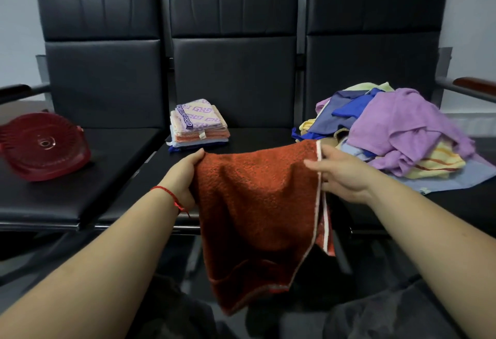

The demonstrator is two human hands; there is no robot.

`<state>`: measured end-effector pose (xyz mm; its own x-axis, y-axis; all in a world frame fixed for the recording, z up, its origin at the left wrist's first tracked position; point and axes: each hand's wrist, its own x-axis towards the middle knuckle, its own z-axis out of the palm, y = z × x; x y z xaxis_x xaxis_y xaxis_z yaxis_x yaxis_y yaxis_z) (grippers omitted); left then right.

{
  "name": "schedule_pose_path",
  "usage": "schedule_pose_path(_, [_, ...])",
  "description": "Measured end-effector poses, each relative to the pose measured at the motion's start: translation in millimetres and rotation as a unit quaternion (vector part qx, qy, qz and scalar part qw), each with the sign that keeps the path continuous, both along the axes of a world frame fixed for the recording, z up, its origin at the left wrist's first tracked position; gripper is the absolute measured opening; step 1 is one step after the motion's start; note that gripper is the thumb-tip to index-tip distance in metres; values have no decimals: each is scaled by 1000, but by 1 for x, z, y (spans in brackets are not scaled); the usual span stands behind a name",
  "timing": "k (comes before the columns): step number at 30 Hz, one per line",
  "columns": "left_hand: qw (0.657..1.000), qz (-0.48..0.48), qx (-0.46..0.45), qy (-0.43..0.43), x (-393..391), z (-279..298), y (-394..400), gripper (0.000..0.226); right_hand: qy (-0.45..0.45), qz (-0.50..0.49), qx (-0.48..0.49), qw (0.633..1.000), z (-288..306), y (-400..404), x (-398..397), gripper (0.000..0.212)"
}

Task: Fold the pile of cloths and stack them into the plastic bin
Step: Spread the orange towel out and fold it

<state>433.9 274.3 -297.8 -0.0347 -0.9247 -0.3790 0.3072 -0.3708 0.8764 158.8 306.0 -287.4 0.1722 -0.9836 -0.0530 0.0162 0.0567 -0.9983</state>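
Note:
A rust-orange terry cloth [257, 210] with a pale edge strip hangs in front of me, held up by its top edge. My left hand [185, 175] grips its upper left corner. My right hand [338, 172] pinches the upper right edge at the pale strip, some fingers straight. A loose pile of cloths [394, 134], purple, blue and yellow, lies on the right seat. A neat stack of folded cloths [198, 126] sits on the middle seat. A red plastic bin [44, 145] lies overturned on the left seat, bottom up.
Three joined black padded seats [233, 70] stand against a pale wall. Wooden armrests stick out at the far left [13, 90] and far right [475, 85]. The seats' front edge [80, 220] runs below my hands.

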Motion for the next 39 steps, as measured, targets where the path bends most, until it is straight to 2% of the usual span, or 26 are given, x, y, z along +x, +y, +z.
schedule_pose_path(3, [998, -33, -36, 34, -1, 2, 1, 23, 102, 107, 58, 987, -5, 7, 3, 47])
schedule_pose_path(6, [996, -39, -75, 36, 0, 3, 1, 18, 131, 105, 82, 982, -13, 6, 6, 52])
schedule_pose_path(8, [995, -25, -85, 49, 5, 4, -1, 25, 119, 47, 53, 990, -13, 3, 5, 47])
schedule_pose_path(11, [996, -3, -83, 24, 13, 1, -2, 33, 25, -67, -4, 997, -5, -1, -4, 37])
schedule_pose_path(14, [995, 5, -98, -15, 18, -2, -3, 19, -37, -156, -23, 987, 2, 1, -13, 29])
schedule_pose_path(16, [995, 1, -97, -20, 23, -3, -3, 20, -22, -166, -35, 985, 5, 2, -15, 21])
schedule_pose_path(24, [994, 72, -76, -8, 46, -5, -1, 15, -27, -158, -38, 986, 9, 6, -27, 35])
schedule_pose_path(28, [986, 126, -79, -70, 68, -5, 0, 14, -11, -124, -30, 992, 12, 14, -33, 50])
schedule_pose_path(31, [988, 74, -103, -84, 71, 1, 5, 30, 39, -83, -7, 996, 14, 20, -33, 36])
schedule_pose_path(33, [989, 3, -113, -97, 69, 8, 16, 39, 105, -62, 8, 993, 14, 24, -33, 51])
schedule_pose_path(35, [984, -27, -127, -123, 69, 14, 25, 44, 205, -52, -7, 977, 16, 30, -31, 64])
schedule_pose_path(39, [970, -28, -164, -175, 75, 20, 38, 52, 407, -34, -67, 910, 20, 38, -27, 85])
